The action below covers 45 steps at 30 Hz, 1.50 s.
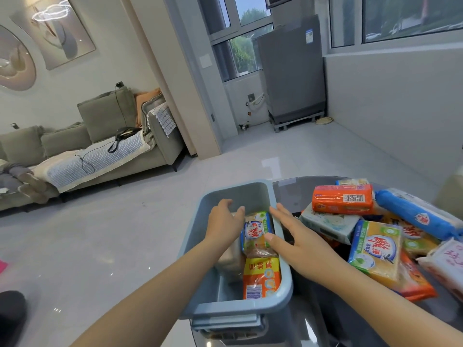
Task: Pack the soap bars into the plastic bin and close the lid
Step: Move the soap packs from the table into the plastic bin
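Two wrapped soap bars show inside the pale blue rectangular plastic bin (285,284), which sits at the edge of a dark glass tabletop (293,191): a yellow-and-blue wrapped bar (255,234) stands against the right wall, and an orange-and-yellow wrapped bar (260,279) lies just at its 6 o'clock, nearer the person. The left hand (224,221) reaches down into the bin at 9 o'clock of the yellow-and-blue bar, its grip loose, fingers spread and slightly bent, touching something pale that cannot be made out beneath them. The right hand (293,236) lies at 3 o'clock of that bar over the bin's right rim, grip wide, fingers straight and held together, thumb against the wrapper. Both forearms stretch forward from the lower edge of the view.

Off at 3 o'clock from the bin, a heap of wrapped soap bars (375,244) is piled on the tabletop, with an orange wrapped bar (343,199) on top and a blue cylindrical packet (416,214) beside it; the heap is cut off at the right edge. The bin floor under the left hand is shadowed and unclear. A stepped pale blue part (225,321) shows below the bin's near rim; what it is cannot be told.
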Each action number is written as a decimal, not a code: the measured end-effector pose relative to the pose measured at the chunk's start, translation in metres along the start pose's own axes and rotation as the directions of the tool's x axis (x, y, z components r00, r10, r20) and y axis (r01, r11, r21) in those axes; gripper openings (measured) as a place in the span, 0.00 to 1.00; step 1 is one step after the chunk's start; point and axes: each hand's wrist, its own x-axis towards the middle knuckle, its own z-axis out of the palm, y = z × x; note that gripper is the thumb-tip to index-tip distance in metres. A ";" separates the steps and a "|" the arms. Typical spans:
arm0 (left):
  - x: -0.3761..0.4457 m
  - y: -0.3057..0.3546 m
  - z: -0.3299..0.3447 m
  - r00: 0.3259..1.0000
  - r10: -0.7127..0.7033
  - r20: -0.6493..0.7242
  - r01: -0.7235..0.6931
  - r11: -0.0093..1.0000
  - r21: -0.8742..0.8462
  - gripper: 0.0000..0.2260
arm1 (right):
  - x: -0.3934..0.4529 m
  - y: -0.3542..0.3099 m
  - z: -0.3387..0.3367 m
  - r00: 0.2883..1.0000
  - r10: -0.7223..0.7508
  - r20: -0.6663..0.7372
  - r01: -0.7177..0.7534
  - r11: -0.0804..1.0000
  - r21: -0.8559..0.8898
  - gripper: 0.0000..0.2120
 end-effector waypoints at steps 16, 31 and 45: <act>-0.036 0.089 0.033 0.933 0.353 0.065 -0.341 0.928 -0.146 0.12 | -0.007 0.027 -0.089 0.945 0.128 -0.301 -0.148 0.988 -0.044 0.16; 0.009 0.141 0.109 0.842 -0.008 0.539 -0.002 1.000 0.018 0.10 | 0.010 0.065 -0.136 0.842 0.343 -0.415 -0.431 0.892 -0.137 0.17; -0.027 0.143 0.092 0.901 -0.105 0.421 0.280 0.882 -0.379 0.14 | -0.037 0.050 -0.144 0.779 0.356 -0.517 -0.407 0.913 0.016 0.12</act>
